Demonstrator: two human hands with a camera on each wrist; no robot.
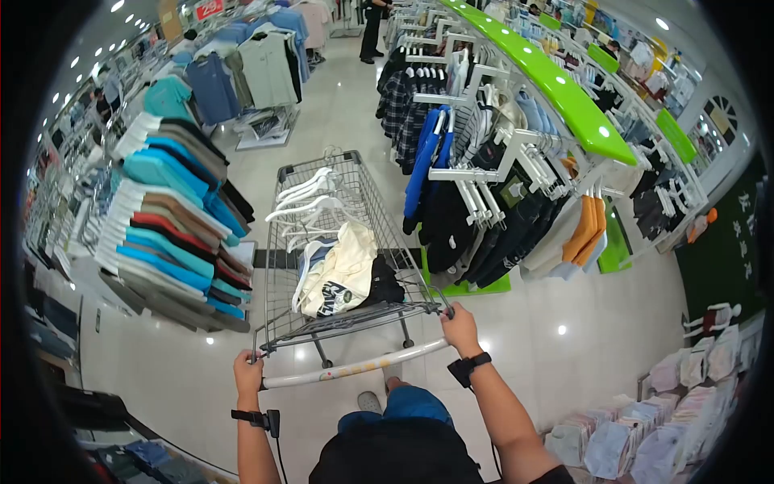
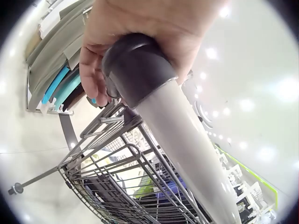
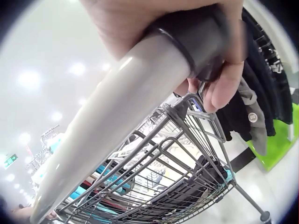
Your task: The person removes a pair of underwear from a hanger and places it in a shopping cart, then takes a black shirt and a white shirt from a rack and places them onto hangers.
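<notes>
A wire shopping cart (image 1: 278,274) stands in the aisle in front of me. My left hand (image 1: 247,375) grips the dark end piece at the left of its white handlebar (image 1: 355,369). At the other end, my right hand (image 1: 461,329) holds the matching dark corner (image 3: 201,42), fingers curled round it. Inside the basket lie a cream garment (image 1: 343,270) with dark lettering, a black garment (image 1: 385,282) beside it, and several white hangers (image 1: 310,189) toward the far end.
Left of the cart hangs a rack of shirts (image 1: 181,234) in turquoise, red, brown and grey. Close on the right, a rack with dark clothes (image 1: 451,234) stands on a green base (image 1: 484,284). Pale folded clothes (image 1: 613,444) fill the lower right. A person (image 1: 372,32) stands far up the aisle.
</notes>
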